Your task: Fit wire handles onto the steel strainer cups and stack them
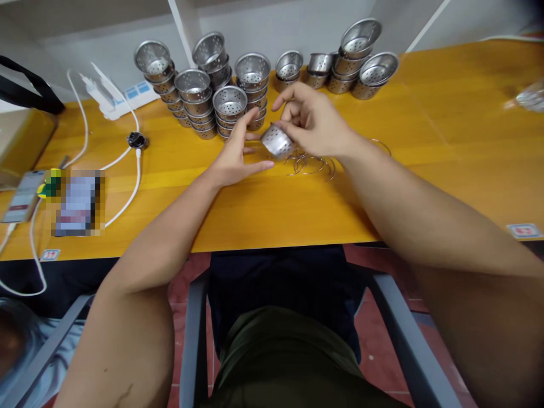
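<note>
My right hand (312, 122) pinches the rim of a small perforated metal cup (277, 141), tilted above the table. On the cup's left, my left hand (238, 150) has its thumb and fingers apart, with nothing held between them. Beneath the cup and my right hand lies a loose tangle of thin wire rings (312, 164). Behind my left hand rises a stack of matching perforated cups (230, 105); another stack (253, 71) stands just to its right.
More cup stacks (193, 85) line the back wall, some at the right (361, 39). A power strip (131, 96), white cables, a black round connector (137, 140) and phones (79, 201) occupy the table's left. Crumpled clear plastic (532, 97) lies far right. Part of another person (46, 345) shows lower left.
</note>
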`<control>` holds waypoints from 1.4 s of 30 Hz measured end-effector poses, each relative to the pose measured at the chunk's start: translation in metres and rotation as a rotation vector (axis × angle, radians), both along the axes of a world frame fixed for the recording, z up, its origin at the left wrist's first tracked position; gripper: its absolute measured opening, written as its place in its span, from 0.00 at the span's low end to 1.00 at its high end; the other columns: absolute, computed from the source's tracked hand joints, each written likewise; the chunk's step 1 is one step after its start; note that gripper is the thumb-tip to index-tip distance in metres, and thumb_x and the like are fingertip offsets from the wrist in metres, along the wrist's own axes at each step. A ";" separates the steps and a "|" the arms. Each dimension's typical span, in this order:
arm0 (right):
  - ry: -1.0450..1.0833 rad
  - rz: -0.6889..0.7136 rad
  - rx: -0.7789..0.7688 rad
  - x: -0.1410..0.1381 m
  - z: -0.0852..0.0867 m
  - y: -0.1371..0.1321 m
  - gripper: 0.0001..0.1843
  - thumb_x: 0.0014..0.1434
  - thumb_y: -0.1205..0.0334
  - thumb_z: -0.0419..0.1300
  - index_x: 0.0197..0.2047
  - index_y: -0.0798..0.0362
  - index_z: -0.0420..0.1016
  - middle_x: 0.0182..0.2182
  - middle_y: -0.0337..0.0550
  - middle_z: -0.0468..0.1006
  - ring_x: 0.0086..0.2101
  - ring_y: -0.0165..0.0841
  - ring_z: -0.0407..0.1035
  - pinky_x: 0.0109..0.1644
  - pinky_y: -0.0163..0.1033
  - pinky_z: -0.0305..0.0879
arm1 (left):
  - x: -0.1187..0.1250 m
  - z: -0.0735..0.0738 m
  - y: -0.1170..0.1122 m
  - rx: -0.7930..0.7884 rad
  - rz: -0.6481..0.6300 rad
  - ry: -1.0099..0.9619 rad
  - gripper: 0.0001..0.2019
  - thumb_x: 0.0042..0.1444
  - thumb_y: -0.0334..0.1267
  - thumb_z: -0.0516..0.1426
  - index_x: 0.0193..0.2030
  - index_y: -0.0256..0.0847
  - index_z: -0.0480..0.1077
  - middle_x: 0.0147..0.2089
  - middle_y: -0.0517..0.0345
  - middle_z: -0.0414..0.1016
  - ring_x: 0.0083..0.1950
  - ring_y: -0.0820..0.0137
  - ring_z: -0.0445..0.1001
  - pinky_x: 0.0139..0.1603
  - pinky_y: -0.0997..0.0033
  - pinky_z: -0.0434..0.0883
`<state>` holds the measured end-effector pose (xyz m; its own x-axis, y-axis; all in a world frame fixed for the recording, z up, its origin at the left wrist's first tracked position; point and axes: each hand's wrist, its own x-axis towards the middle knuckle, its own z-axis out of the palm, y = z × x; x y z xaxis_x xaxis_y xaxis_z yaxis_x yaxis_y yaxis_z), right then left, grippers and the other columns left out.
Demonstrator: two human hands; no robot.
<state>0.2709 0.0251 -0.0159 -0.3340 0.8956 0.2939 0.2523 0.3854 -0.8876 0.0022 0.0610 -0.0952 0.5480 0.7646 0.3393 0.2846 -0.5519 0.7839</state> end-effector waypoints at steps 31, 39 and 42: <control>-0.055 -0.085 0.048 -0.011 -0.003 0.002 0.26 0.72 0.31 0.80 0.45 0.42 0.79 0.30 0.42 0.77 0.37 0.47 0.80 0.40 0.49 0.82 | 0.010 -0.007 -0.003 0.206 -0.090 -0.109 0.41 0.80 0.74 0.67 0.83 0.48 0.65 0.75 0.40 0.78 0.71 0.49 0.89 0.68 0.46 0.91; 0.023 -0.086 -0.038 -0.008 -0.018 0.007 0.28 0.73 0.27 0.80 0.49 0.40 0.79 0.25 0.37 0.73 0.28 0.44 0.74 0.31 0.48 0.77 | 0.009 -0.004 0.001 0.225 -0.147 -0.151 0.46 0.75 0.82 0.66 0.81 0.49 0.66 0.74 0.42 0.79 0.71 0.48 0.90 0.69 0.45 0.91; 0.151 -0.113 0.064 -0.011 -0.033 0.016 0.36 0.71 0.15 0.75 0.53 0.38 0.77 0.28 0.37 0.74 0.28 0.42 0.74 0.32 0.49 0.77 | 0.003 -0.008 0.009 0.210 -0.088 -0.134 0.48 0.72 0.85 0.66 0.80 0.50 0.66 0.72 0.41 0.80 0.69 0.47 0.90 0.68 0.45 0.91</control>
<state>0.2603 0.0415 -0.0489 -0.1807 0.9027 0.3905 0.1630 0.4191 -0.8932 0.0048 0.0705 -0.1032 0.5488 0.6210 0.5595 0.1296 -0.7245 0.6770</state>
